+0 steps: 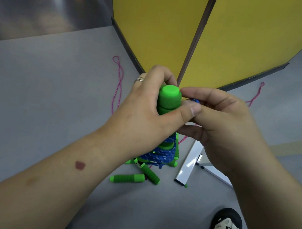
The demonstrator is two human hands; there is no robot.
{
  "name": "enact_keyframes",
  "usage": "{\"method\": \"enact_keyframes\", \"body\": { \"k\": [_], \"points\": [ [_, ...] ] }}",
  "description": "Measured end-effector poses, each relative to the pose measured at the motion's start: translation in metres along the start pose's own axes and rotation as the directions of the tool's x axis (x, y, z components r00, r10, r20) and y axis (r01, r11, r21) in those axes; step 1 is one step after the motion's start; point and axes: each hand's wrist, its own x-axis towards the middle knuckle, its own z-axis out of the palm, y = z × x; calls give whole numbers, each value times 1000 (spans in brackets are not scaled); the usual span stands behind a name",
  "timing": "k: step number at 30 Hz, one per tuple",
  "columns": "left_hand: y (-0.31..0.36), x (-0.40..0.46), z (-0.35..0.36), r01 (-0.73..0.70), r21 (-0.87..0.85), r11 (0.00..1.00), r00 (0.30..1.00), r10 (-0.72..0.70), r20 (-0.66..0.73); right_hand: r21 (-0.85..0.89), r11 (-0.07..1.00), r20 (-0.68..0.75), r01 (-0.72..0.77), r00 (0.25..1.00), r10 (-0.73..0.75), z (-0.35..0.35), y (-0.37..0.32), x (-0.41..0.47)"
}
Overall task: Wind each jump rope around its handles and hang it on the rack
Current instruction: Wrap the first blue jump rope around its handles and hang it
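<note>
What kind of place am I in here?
Probably a gym or school activity room: smooth grey floor, yellow partition panels, and green-handled jump ropes lying about.

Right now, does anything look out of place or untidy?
Yes. Loose green handles lie scattered on the floor, and a pink rope trails unwound near the yellow panels. Nothing looks damaged.

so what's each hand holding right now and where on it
The left hand grips the green handles near their top end. The right hand pinches the blue rope beside that end.
</note>
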Motion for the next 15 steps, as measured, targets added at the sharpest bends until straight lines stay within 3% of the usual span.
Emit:
{"method": "enact_keyframes", "body": {
  "k": [5, 15],
  "points": [
    [-3, 4, 1, 18, -47, 999, 999, -20, -39, 19, 1000, 33, 9, 999, -10, 1, 0, -1],
    [2, 1, -4, 20, -82, 996, 1000, -18, 24, 32, 999, 99, 10, 995, -13, 4, 2, -1]
  ]
}}
